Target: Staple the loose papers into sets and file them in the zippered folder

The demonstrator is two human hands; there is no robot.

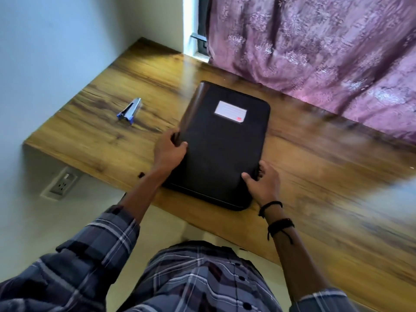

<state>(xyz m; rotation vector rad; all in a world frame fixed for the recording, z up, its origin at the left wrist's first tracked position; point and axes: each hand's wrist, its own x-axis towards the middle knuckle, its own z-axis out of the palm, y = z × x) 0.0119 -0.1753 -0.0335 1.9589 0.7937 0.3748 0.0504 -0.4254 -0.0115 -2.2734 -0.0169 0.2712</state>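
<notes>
A black rectangular zippered folder (222, 154) lies shut on the wooden desk (90, 131), its long sides running from near to far and its near end close to the desk's near edge. On the far half of its cover sits a white lined label (230, 111) with a small red mark in one corner.

The left hand (167, 154) holds the folder's left edge about halfway along, thumb lying on top of the cover and fingers curled round the side. The right hand (263, 183) holds the right edge closer to the near corner, thumb on the cover and fingers wrapped over the side (the whole frame is smeared by motion, so the fingertips themselves are hard to make out). Whether the folder's left side is lifted off the wood cannot be told.

A small blue and silver stapler (130, 111) lies on the desk well to the left of the folder, apart from both hands.

Black cord bands (276, 219) circle the right wrist, and both arms wear rolled plaid sleeves (101, 239). A purple patterned curtain (315, 52) hangs along the desk's far right side. A white wall socket (63, 183) sits below the desk's left end.
</notes>
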